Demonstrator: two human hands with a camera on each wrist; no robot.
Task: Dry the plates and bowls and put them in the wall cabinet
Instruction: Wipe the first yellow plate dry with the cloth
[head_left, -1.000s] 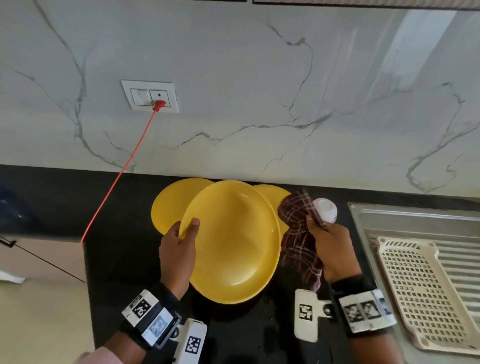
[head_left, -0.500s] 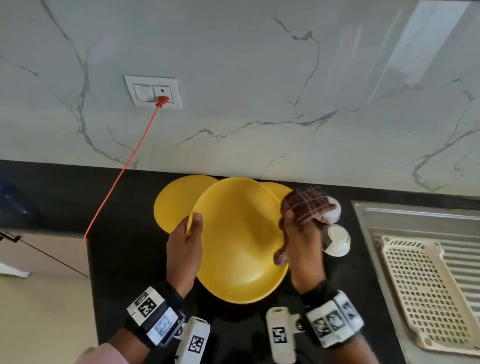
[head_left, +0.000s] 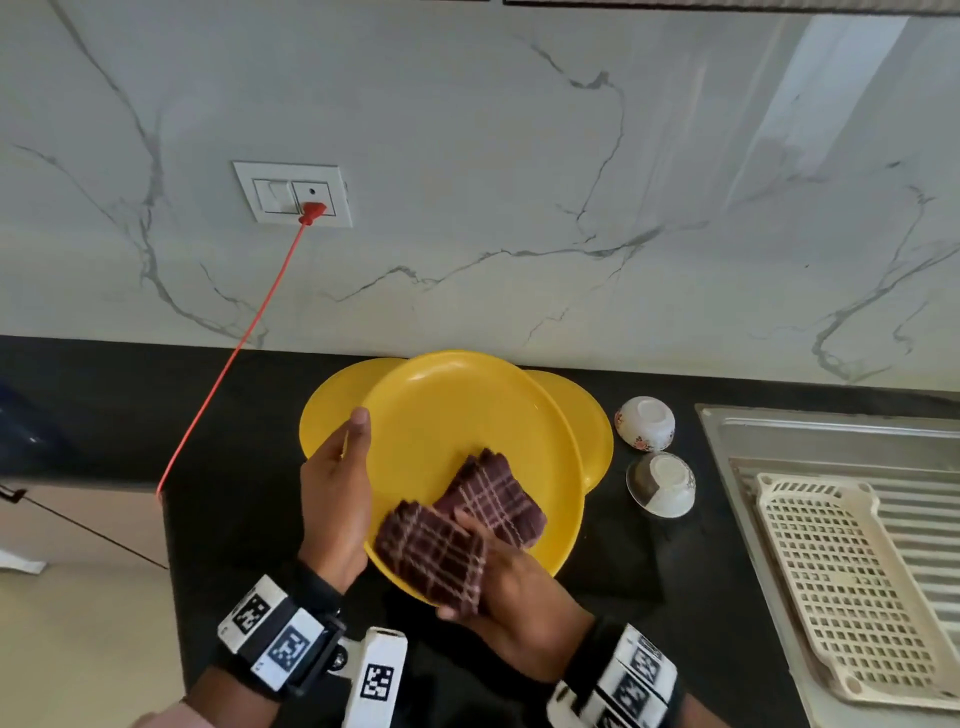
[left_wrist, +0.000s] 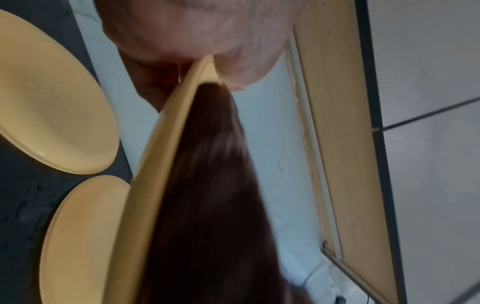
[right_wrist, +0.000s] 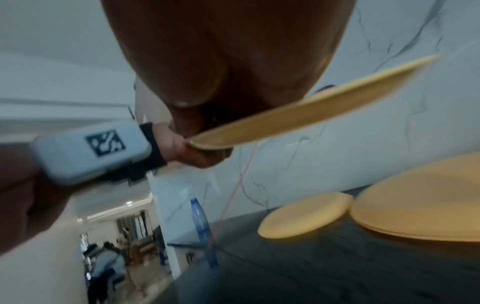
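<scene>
My left hand (head_left: 340, 483) grips the left rim of a yellow plate (head_left: 457, 431), held tilted above the black counter (head_left: 223, 467). My right hand (head_left: 498, 577) holds a folded maroon checked cloth (head_left: 457, 530) against the plate's near face and lower rim. In the left wrist view the plate (left_wrist: 166, 144) shows edge-on with the dark cloth (left_wrist: 207, 195) lying on it. Two more yellow plates (head_left: 332, 405) (head_left: 587, 421) lie on the counter behind. Two small white bowls (head_left: 645, 423) (head_left: 661, 484) sit upside down to the right.
A steel sink drainboard (head_left: 810, 441) with a cream plastic rack (head_left: 852, 587) is at the right. A red cord (head_left: 234, 353) runs from the wall socket (head_left: 293, 193) down to the counter's left edge. The marble wall rises behind.
My right hand has brought the cloth from beside the bowls onto the plate and down to its near rim. The plate has tilted flatter. The bowls now show uncovered.
</scene>
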